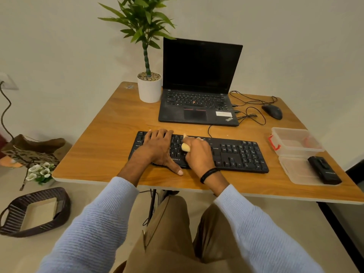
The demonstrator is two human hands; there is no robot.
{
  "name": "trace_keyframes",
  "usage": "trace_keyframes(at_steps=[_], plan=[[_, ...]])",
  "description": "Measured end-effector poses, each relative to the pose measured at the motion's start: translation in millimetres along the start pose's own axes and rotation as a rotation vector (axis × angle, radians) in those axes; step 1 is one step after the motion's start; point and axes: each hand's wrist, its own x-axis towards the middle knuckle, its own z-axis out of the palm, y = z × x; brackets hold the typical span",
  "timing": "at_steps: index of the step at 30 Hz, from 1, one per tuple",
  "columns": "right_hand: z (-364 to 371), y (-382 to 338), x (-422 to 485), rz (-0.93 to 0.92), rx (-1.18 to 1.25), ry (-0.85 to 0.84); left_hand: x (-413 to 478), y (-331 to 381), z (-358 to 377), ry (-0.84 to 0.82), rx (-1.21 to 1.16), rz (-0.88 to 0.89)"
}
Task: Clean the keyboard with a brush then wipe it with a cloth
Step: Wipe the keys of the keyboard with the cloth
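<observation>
Wood-grain desk [110, 123] fills mid-frame, seen from above. Far left, on the floor: dark striped basket [65, 205] at lower left, white flowers [40, 172] just above it, near the desk's left corner. Moving right, at the back of the desk: white pot w/ green plant [149, 89], touching or just beside the left rear corner of an open black laptop [197, 107], screen dark. In front of the laptop, near the front edge, lies the black keyboard [242, 154], long axis across the frame, its cable running back toward the laptop. L hand [157, 148] lies flat, palm down, on the keyboard's left end; fingers straight and close together, thumb splayed w/ tip on the desk at the near edge. R hand [199, 154] is over the centre keys, just right of the L hand, fingers curled round a pale yellow brush [185, 147]; handle butt pokes out toward the L hand, bristle end blurred, contact w/ keys can't be confirmed. Black band [209, 174] on the R wrist; both sleeves pale blue. Further right: black mouse [272, 111] w/ looped cord at upper right, then a clear plastic box [295, 142] w/ red clip. Its lid [295, 170] lies just in front, w/ a small black device [324, 170] on it.
</observation>
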Motion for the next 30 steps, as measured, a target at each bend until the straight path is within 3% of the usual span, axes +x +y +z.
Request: trace_keyframes(at_steps=[4, 8, 12, 16, 22, 25, 30], plan=[[-2.0, 12.4, 19.2, 0.152, 0.075, 0.168, 0.0, -0.4, 0.6, 0.014, -0.003, -0.006], [1.9, 8.0, 8.5, 0.024, 0.032, 0.014, -3.2, -1.4, 2.0, 0.006, -0.023, -0.006], [-5.7, 28.6, 26.5, 0.114, 0.095, 0.161, -4.3, -1.8, 1.3, 0.004, -0.046, -0.009], [-1.5, 19.4, 19.0, -0.041, 0.073, -0.036, -3.5, -2.2, 3.4, 0.006, -0.060, -0.011], [-16.6, 26.1, 60.4, -0.152, 0.159, -0.117, -6.6, -1.2, 3.2, 0.014, -0.098, -0.026], [-2.4, 22.2, 62.9, -0.283, 0.085, -0.231, -7.2, -1.1, 3.0, 0.006, -0.106, -0.040], [-5.3, 26.8, 70.3, -0.301, -0.097, -0.337, -5.6, -1.1, 3.7, 0.003, -0.110, -0.050]])
